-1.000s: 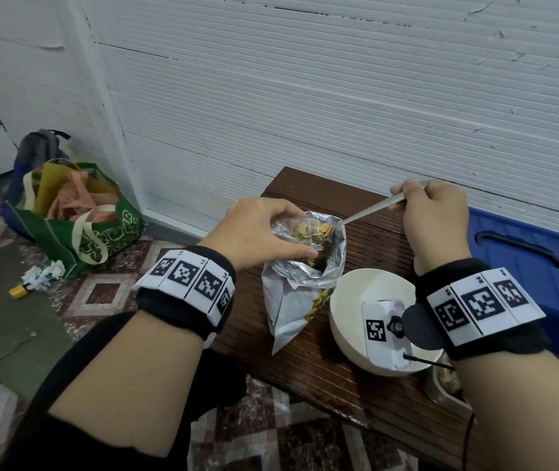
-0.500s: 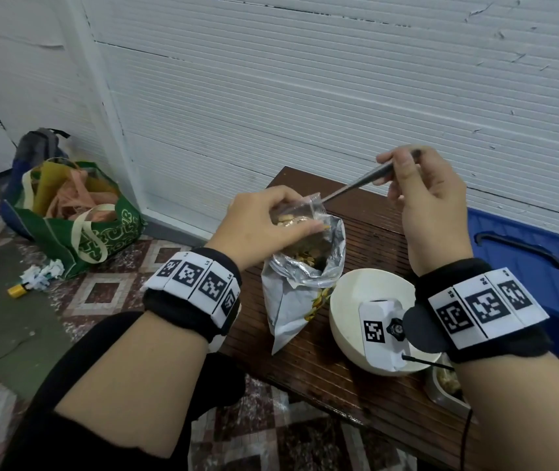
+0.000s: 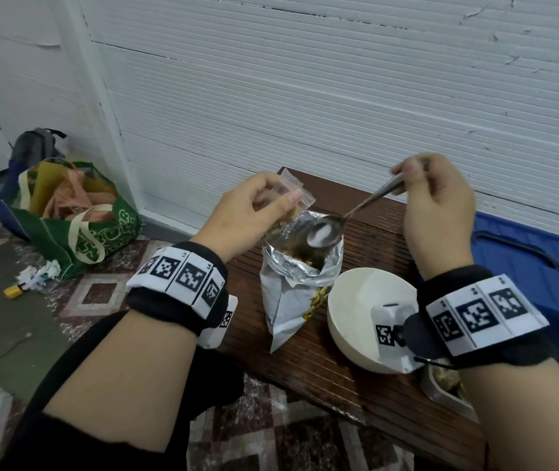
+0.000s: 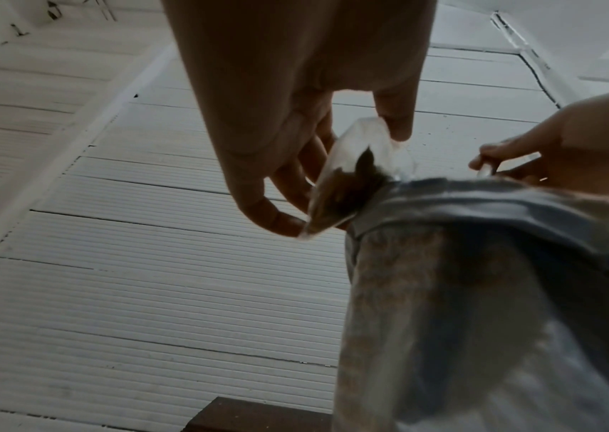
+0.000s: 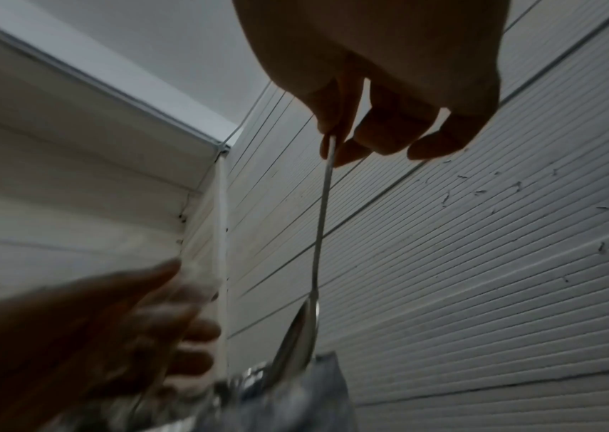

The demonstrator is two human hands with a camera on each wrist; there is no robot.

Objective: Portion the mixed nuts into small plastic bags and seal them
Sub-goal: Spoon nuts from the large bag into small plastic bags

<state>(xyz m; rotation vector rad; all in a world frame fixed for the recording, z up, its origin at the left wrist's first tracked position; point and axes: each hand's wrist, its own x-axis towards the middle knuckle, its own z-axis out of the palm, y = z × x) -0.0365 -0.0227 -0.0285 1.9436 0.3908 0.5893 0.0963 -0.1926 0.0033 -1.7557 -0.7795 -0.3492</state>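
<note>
A: Nearest you, what's on the worktop (image 3: 308, 372)?

B: A white bowl (image 3: 356, 321) at the front right and a small metal tin (image 3: 441, 389) at the near edge, partly behind the wrist. Just past them the foil bag of mixed nuts (image 3: 297, 280) stands open-mouthed.

A: And the hands?

B: The left hand (image 3: 254, 215) pinches the small plastic bag (image 3: 297, 190) by its top, thumb in front and fingers behind, holding it just over the foil bag's left rim; the left wrist view shows some nuts already in its bottom. The right hand (image 3: 438, 202) has thumb and fingertips curled around the handle end of the spoon (image 3: 325, 231), whose bowl looks empty and sits at the foil mouth.

A: So the step is another scoop?

B: I'd judge so. To do it well, dip deep and lift level with a modest load, keep the small bag's mouth spread wide and low over the foil bag so strays fall back in, and tip the spoon slowly. Leave the top strip clear of crumbs for sealing.

A: Farther back?

B: The white ribbed wall (image 3: 339, 96), with a blue bin (image 3: 526, 266) to the right
</note>
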